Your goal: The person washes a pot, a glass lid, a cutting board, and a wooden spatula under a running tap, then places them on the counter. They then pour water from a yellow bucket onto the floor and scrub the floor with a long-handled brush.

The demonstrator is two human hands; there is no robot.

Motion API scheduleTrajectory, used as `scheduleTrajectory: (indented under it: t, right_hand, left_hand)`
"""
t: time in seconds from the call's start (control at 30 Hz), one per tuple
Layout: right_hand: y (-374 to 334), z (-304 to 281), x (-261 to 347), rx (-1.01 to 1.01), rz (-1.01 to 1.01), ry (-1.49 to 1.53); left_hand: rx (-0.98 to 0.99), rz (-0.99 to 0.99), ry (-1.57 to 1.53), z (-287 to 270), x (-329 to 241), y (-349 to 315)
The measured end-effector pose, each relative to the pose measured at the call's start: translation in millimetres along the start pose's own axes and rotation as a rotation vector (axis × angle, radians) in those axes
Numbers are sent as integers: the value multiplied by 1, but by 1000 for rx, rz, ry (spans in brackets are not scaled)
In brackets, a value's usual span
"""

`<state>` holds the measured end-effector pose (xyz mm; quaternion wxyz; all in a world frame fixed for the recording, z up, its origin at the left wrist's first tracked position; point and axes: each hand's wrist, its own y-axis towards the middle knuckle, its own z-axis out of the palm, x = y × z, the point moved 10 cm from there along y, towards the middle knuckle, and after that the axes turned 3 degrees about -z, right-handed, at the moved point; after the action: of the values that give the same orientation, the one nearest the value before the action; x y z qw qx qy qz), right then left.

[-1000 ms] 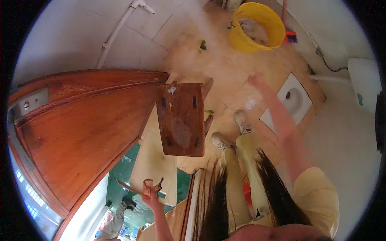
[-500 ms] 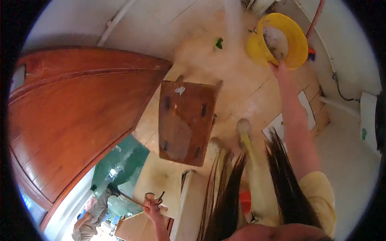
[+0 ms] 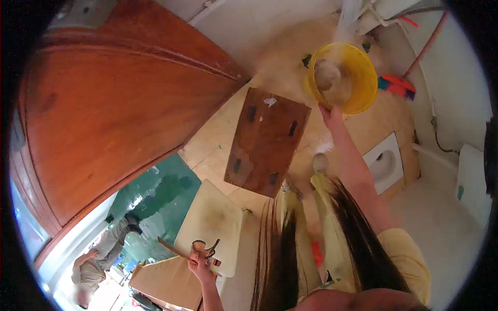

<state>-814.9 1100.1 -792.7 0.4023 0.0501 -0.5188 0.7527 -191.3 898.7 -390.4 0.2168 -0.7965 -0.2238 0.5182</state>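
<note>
My right hand (image 3: 332,116) grips the near rim of a yellow bucket (image 3: 364,83), thumb and fingers closed around it. The bucket's mouth faces up toward me, and a pale stream of water (image 3: 349,20) falls into it onto cloudy liquid. At the lower left, my left hand (image 3: 198,264) is closed on a wooden stick (image 3: 171,247). A round brown piece and a dark curved strap show beside those fingers; what they belong to is unclear. A brown wooden stool (image 3: 270,145) stands on the tiles between my hands, left of the bucket.
A large reddish-brown wooden door (image 3: 119,103) fills the left. Beside my right forearm lies a white squat toilet (image 3: 385,163) in the floor. A red and blue broom (image 3: 397,86) leans against the right wall. Beyond the doorway, a person (image 3: 98,259) is near a wet green floor (image 3: 150,207).
My right hand has brought the bucket leftward, closer to the stool, under the falling water. My view has shifted, showing more of the squat toilet and broom. My left hand keeps its hold.
</note>
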Motion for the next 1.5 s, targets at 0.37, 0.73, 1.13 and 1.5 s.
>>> scheduleTrajectory:
  t: [0.37, 0.73, 1.13, 1.5]
  right_hand:
    - [-12, 196, 142, 448, -242, -960]
    - [-302, 501, 307, 237, -1843, -732]
    - [-292, 567, 291, 266, -960, -653]
    - [-203, 606, 355, 669, -727, -1081]
  left_hand:
    - [-137, 21, -85, -30, 4, -11]
    - [-300, -51, -201, -94, 70, -15]
    - [-322, -63, -335, -105, 73, 10]
    - [-243, -83, -362, -96, 82, 17]
